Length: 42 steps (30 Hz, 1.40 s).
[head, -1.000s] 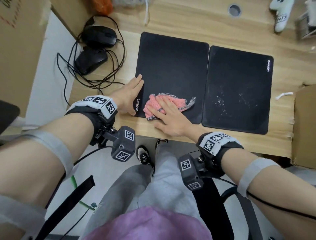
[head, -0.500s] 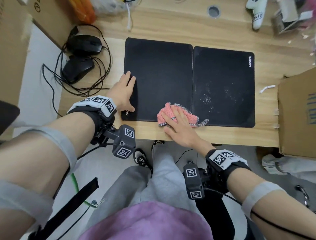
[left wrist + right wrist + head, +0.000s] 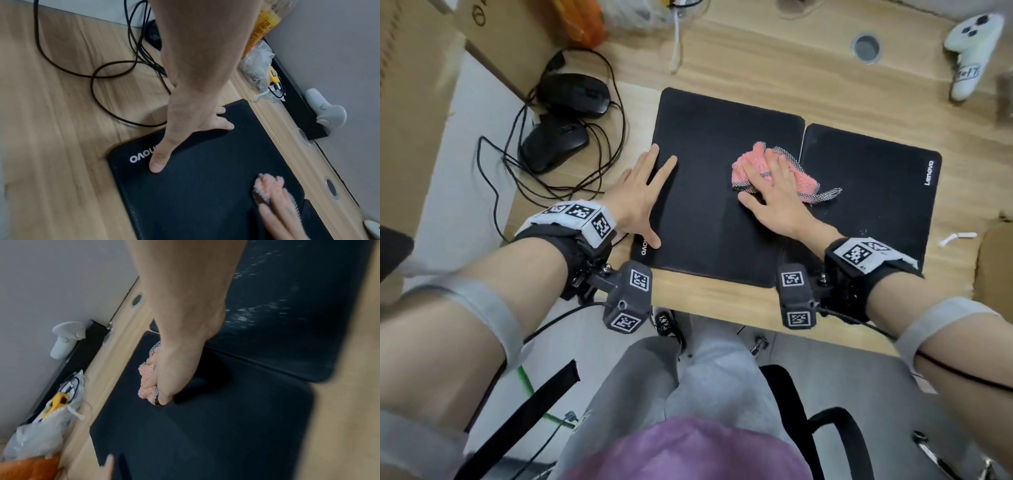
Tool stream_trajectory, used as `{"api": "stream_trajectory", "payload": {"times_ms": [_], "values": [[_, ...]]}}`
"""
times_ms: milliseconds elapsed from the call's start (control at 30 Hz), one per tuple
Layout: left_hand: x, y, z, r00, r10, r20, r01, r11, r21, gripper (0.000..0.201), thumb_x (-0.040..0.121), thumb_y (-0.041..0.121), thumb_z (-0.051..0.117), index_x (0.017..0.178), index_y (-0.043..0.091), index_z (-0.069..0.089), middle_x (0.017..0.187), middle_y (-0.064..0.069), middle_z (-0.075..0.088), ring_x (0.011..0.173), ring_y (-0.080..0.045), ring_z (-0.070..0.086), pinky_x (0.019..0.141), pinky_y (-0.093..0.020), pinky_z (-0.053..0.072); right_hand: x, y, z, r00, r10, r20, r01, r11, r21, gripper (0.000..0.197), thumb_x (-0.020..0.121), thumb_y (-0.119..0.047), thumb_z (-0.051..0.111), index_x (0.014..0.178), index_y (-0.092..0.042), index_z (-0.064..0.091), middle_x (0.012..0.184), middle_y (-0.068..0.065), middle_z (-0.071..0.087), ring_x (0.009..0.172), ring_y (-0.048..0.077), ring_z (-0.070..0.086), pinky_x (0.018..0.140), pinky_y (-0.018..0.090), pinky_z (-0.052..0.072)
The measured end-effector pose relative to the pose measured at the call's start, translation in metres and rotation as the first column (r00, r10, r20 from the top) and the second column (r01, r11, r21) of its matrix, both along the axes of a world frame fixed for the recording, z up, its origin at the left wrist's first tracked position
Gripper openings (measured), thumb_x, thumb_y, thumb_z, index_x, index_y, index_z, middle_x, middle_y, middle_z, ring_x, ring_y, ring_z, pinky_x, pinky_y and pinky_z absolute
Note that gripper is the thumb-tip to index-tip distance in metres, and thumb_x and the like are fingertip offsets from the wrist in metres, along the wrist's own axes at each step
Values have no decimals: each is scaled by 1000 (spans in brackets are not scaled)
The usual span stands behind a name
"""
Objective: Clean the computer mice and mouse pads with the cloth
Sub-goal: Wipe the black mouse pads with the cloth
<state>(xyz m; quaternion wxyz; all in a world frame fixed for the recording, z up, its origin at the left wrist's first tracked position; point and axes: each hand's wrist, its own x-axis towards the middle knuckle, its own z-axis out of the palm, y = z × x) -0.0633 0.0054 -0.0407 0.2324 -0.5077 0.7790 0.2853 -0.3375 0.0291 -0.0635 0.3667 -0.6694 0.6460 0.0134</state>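
Two black Lenovo mouse pads lie side by side on the wooden desk: the left pad (image 3: 709, 212) (image 3: 205, 186) (image 3: 205, 426) and the right pad (image 3: 876, 205) (image 3: 287, 321), which carries white specks. A pink cloth (image 3: 753, 161) (image 3: 267, 183) (image 3: 146, 386) sits on the left pad's far right part. My right hand (image 3: 774, 195) (image 3: 174, 366) presses flat on the cloth. With fingers straight, my left hand (image 3: 645, 192) (image 3: 185, 126) rests on that pad's left edge. Two black wired mice, one (image 3: 575, 92) behind the other (image 3: 554, 145), lie at the far left.
Tangled black cables (image 3: 571, 171) spread between the mice and the left pad. A cardboard box (image 3: 414, 102) stands at the left and another (image 3: 996, 260) at the right edge. A white controller (image 3: 969, 44), a cable hole (image 3: 865, 47) and an orange bag (image 3: 582, 20) sit at the back.
My right hand has pushed the cloth from the pads' front edge away from me, up the right part of the left pad. The left hand stays on the pad's left edge.
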Motion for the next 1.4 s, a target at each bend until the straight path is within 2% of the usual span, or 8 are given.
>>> {"api": "stream_trajectory", "payload": {"times_ms": [100,267,700,833,967,1100,1233,1400], "values": [[8,0,0,1000,-3,-4,2,998,-57,152,48,57,89,153,21,-15,160,-5,-23,149,-22,-8,121,-39,8,-7,-44,2,999,9,-33,-8,1000,9,60,101,-38,45,153,-36,16,163,7,-12,148,29,-17,118,41,-10],[11,-2,-6,1000,-6,13,7,998,-58,156,45,64,86,152,22,-21,157,2,-31,148,-14,-16,122,-45,2,-17,-83,0,996,42,-72,-40,999,24,62,101,-41,44,153,-37,13,162,8,-15,148,29,-19,117,43,-12],[10,0,-10,995,76,65,-70,994,-87,162,43,67,85,150,8,-22,158,-7,-27,146,-23,-25,122,-44,2,26,-83,-5,978,-37,-207,33,999,-25,68,99,-51,38,155,-34,4,161,12,-17,147,34,-19,118,45,-11],[21,18,-7,988,156,-22,-157,982,-107,149,54,63,83,153,7,-13,162,-6,-18,149,-20,-17,122,-42,4,79,-64,-4,985,100,-138,-102,995,-10,63,100,-49,35,155,-35,7,162,11,-16,148,33,-18,117,44,-12],[26,17,-1,970,210,-122,-219,974,-59,126,68,41,85,155,9,0,163,-7,-9,150,-23,-8,122,-36,5,123,-35,-2,987,156,-40,-156,988,4,56,101,-51,29,153,-40,14,163,5,-12,148,28,-17,120,44,-10],[30,9,6,973,179,-148,-191,979,-68,106,70,26,85,153,11,20,163,-5,5,148,-20,11,113,-38,30,137,-4,4,981,194,34,-195,979,61,51,102,-53,23,152,-45,14,163,1,-14,148,24,-20,120,43,-11],[29,12,11,976,178,-124,-191,976,-104,90,74,26,82,145,10,30,157,-1,18,142,-18,23,104,-43,40,112,17,7,931,361,48,-364,928,77,51,103,-49,26,152,-42,16,163,1,-13,148,23,-19,120,42,-10],[29,15,11,983,141,-120,-154,982,-111,81,76,25,80,141,8,35,145,-4,28,137,-23,30,98,-47,43,44,30,8,994,95,-52,-89,990,106,51,105,-41,27,153,-39,13,163,5,-14,149,26,-17,117,38,-11]]}}
